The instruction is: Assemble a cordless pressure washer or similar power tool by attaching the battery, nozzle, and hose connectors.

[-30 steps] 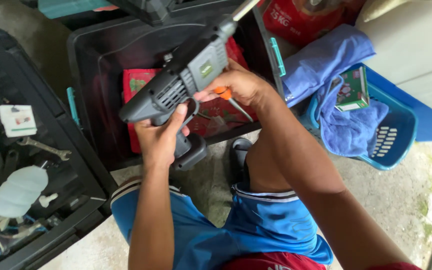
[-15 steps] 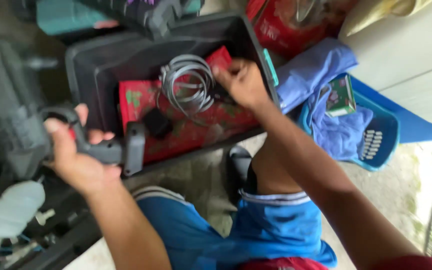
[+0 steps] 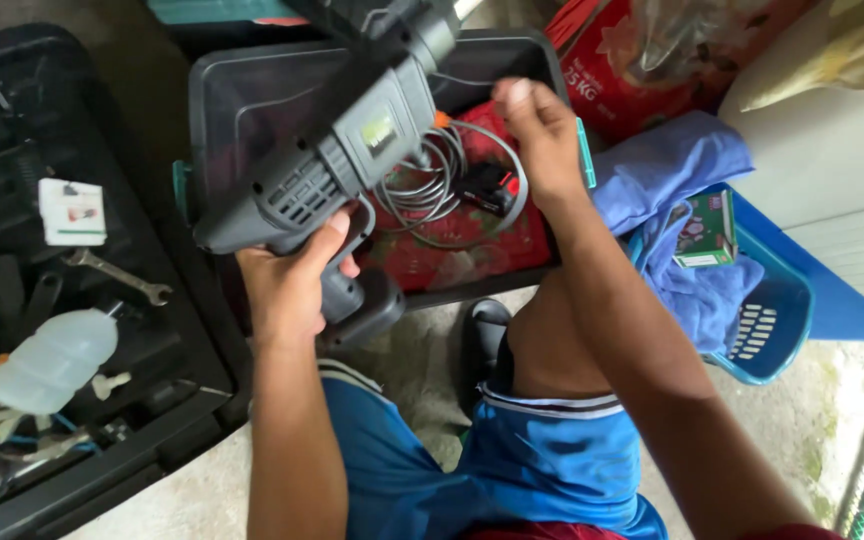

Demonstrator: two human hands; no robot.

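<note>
My left hand (image 3: 292, 285) grips the handle of a grey power drill (image 3: 352, 150), held up over a black plastic bin (image 3: 222, 90) with its nose pointing to the upper right. My right hand (image 3: 544, 135) hovers over the bin's right side, its back toward me and fingers curled, so what it holds is hidden. Inside the bin lie a coiled grey cable (image 3: 432, 185), a small black and red block (image 3: 487, 188), an orange-handled tool (image 3: 440, 118) and a red patterned package (image 3: 452, 255).
An open black tool case (image 3: 12, 110) on the left holds a wrench (image 3: 117, 275), a white plastic bottle (image 3: 52, 360) and a small card (image 3: 72, 212). On the right stands a blue basket (image 3: 777, 325) with blue cloth (image 3: 697, 290) and a green box (image 3: 707, 230). A red sack (image 3: 632, 60) stands behind.
My left hand swung the drill out left toward the tool case, then back up over the bin. My right hand put the orange-handled tool into the bin and rose above it.
</note>
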